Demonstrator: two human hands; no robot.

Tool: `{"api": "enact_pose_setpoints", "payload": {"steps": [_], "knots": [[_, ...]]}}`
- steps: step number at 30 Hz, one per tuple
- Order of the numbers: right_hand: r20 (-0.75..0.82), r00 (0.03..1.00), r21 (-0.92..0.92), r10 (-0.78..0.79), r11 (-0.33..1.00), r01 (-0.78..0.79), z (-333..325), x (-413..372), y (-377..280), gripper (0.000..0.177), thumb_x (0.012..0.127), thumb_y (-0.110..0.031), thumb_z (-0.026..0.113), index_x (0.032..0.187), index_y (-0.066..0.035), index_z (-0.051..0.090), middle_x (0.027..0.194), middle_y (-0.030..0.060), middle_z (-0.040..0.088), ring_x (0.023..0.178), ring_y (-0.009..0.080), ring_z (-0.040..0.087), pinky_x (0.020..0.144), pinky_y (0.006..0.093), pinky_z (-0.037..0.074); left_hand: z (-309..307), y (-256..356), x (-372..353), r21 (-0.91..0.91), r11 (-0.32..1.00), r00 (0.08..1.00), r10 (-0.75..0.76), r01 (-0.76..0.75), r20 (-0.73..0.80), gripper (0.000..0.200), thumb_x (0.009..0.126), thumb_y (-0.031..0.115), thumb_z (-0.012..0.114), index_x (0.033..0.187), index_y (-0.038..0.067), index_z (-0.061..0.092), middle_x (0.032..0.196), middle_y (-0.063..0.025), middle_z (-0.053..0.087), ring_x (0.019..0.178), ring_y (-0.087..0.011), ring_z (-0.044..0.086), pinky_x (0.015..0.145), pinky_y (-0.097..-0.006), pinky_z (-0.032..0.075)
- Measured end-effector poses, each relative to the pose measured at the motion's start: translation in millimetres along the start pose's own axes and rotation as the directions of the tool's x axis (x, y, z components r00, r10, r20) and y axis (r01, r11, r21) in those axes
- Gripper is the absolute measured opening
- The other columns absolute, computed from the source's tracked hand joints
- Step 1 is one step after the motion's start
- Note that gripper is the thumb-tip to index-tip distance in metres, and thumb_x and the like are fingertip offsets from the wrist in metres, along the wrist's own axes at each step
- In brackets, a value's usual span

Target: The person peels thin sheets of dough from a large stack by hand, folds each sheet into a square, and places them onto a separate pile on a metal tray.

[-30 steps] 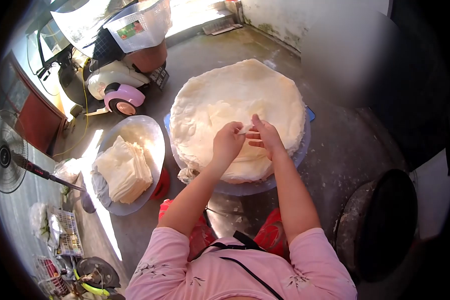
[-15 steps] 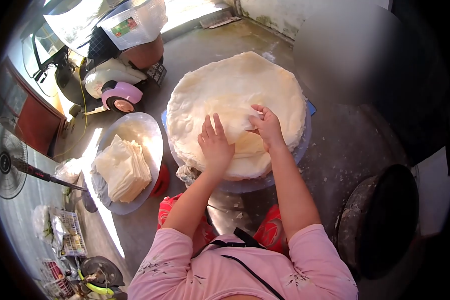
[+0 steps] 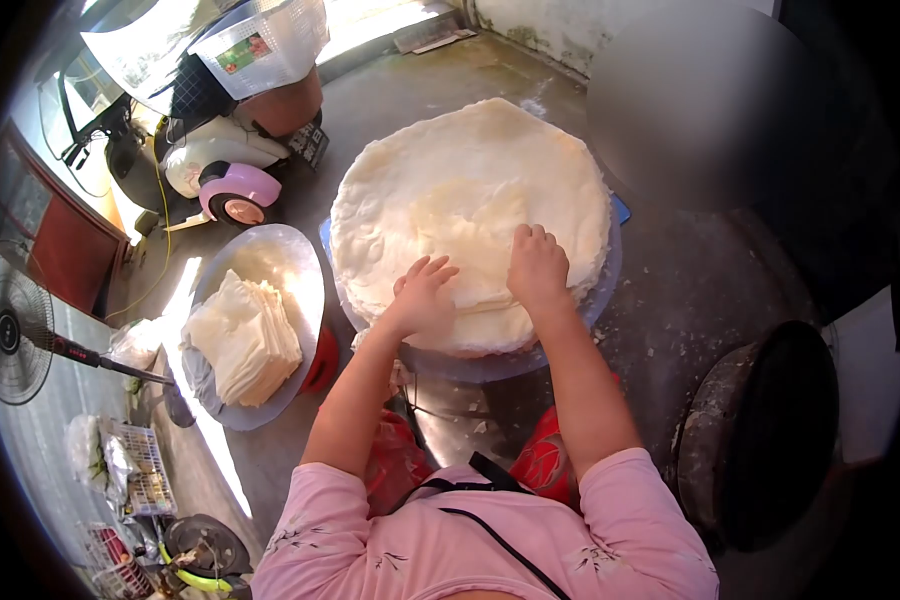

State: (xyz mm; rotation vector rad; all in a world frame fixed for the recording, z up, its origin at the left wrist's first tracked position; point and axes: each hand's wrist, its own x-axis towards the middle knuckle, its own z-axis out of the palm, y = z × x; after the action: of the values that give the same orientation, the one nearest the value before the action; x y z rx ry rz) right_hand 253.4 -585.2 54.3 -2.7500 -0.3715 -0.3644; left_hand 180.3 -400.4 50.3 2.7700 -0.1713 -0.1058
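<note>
A broad, thick round stack of thin pale dough sheets point(image 3: 470, 150) lies on a round grey tray point(image 3: 460, 367) in front of me. Over the stack's near left part is my left hand point(image 3: 427, 300), partly smeared, its fingers apart and nothing seen in them. My right hand point(image 3: 538, 268) rests at the near right part of the stack, fingers curled closed. Whatever they grip is hidden under them. Between the hands and beyond, a paler, wrinkled, torn-looking patch shows on the top layer.
On the left, a round metal tray point(image 3: 305, 262) on a red stand holds a pile of folded squarish sheets point(image 3: 245, 335). Around it are a fan point(image 3: 10, 330), a scooter with a white basket point(image 3: 270, 50), and a pink-and-black object point(image 3: 240, 195). A dark round pan point(image 3: 775, 440) stands right.
Both hands have come nearer to my body. My right hand went from a pinch on a thin sheet to a curled fist lower on the stack; my left slid down and left.
</note>
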Motion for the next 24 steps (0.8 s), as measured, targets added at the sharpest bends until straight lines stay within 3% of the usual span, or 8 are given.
{"api": "enact_pose_setpoints", "payload": {"steps": [3,5,10,14,16,18,20,24], "knots": [[0.007,0.975,0.204,-0.223,0.955,0.217,-14.9,0.4,-3.1,0.01,0.073,-0.009,0.058,0.082,-0.004,0.055,0.084,0.0155,0.06,0.082,0.0306,0.06,0.072,0.0375,0.05,7.8,-10.7,26.4,0.03,0.983,0.978,-0.18,0.184,-0.104,0.054,0.081,0.023,0.056,0.132,0.011,0.042,0.142,-0.014,0.032,0.135,-0.0353,0.019,0.105,-0.0501,0.021],[0.352,0.858,0.5,-0.373,0.85,0.165,-26.2,-3.1,-8.4,0.011,0.074,-0.014,0.061,0.081,-0.006,0.056,0.088,0.0147,0.059,0.083,0.0314,0.06,0.071,0.0377,0.049,17.5,-6.8,41.7,0.119,0.982,0.942,-0.105,0.149,-0.318,0.059,0.086,0.03,0.052,0.138,0.009,0.033,0.145,-0.0163,0.026,0.136,-0.0357,0.017,0.105,-0.0542,0.018],[0.245,0.909,0.105,-0.337,0.941,0.321,8.8,-11.1,-0.8,0.013,0.076,-0.017,0.062,0.085,-0.008,0.063,0.09,0.0106,0.061,0.086,0.0291,0.06,0.074,0.0381,0.049,30.2,0.5,66.3,0.235,0.946,0.973,-0.232,0.221,0.019,0.065,0.093,0.05,0.028,0.145,0.015,0.013,0.152,-0.0014,0.008,0.14,-0.026,0.003,0.109,-0.0531,0.002],[0.26,0.937,0.187,-0.233,0.964,0.187,11.1,-5.3,0.7,0.017,0.077,-0.018,0.062,0.09,-0.007,0.064,0.089,0.0105,0.061,0.088,0.0273,0.06,0.075,0.0387,0.049,37.1,-0.8,66.1,0.188,0.953,0.971,-0.224,0.237,-0.087,0.063,0.091,0.048,0.035,0.144,0.015,0.021,0.151,0.0001,0.016,0.14,-0.0242,0.008,0.107,-0.0567,0.005],[0.253,0.954,0.294,-0.163,0.952,0.085,13.0,-4.3,0.9,0.019,0.077,-0.018,0.062,0.092,-0.006,0.063,0.09,0.0111,0.06,0.089,0.0279,0.06,0.075,0.0388,0.049,31.5,-7.6,64.9,0.12,0.979,0.985,-0.159,0.165,-0.06,0.06,0.089,0.037,0.045,0.14,0.013,0.028,0.15,-0.0039,0.018,0.138,-0.0298,0.013,0.106,-0.0576,0.011],[-0.116,0.977,0.12,-0.179,0.974,0.193,17.6,-3.1,3.7,0.029,0.078,-0.019,0.061,0.103,-0.003,0.058,0.097,0.0132,0.059,0.09,0.0313,0.059,0.075,0.0391,0.049,29.7,-4.6,57.1,0.093,0.964,0.955,-0.23,0.251,-0.187,0.06,0.086,0.031,0.051,0.139,0.01,0.03,0.148,-0.0086,0.02,0.136,-0.0334,0.016,0.103,-0.0586,0.016],[-0.035,0.995,0.054,-0.093,0.994,0.095,20.6,-2.0,3.5,0.037,0.078,-0.018,0.062,0.109,-0.001,0.053,0.1,0.0146,0.058,0.091,0.0328,0.059,0.076,0.0393,0.049,27.1,3.0,48.7,-0.01,0.913,0.858,-0.387,0.407,-0.338,0.068,0.075,0.015,0.064,0.133,0.001,0.032,0.141,-0.0227,0.019,0.126,-0.0422,0.03,0.093,-0.0536,0.037],[0.176,0.975,-0.007,0.135,0.991,-0.136,19.3,8.6,-0.7,0.055,0.074,-0.016,0.064,0.122,0.002,0.043,0.099,0.0175,0.058,0.091,0.0328,0.059,0.079,0.0393,0.049,13.6,0.9,48.0,-0.177,0.88,0.803,-0.475,0.441,-0.359,0.066,0.072,0.011,0.065,0.129,-0.004,0.034,0.13,-0.0259,0.036,0.112,-0.0381,0.047,0.086,-0.0453,0.046]]}}
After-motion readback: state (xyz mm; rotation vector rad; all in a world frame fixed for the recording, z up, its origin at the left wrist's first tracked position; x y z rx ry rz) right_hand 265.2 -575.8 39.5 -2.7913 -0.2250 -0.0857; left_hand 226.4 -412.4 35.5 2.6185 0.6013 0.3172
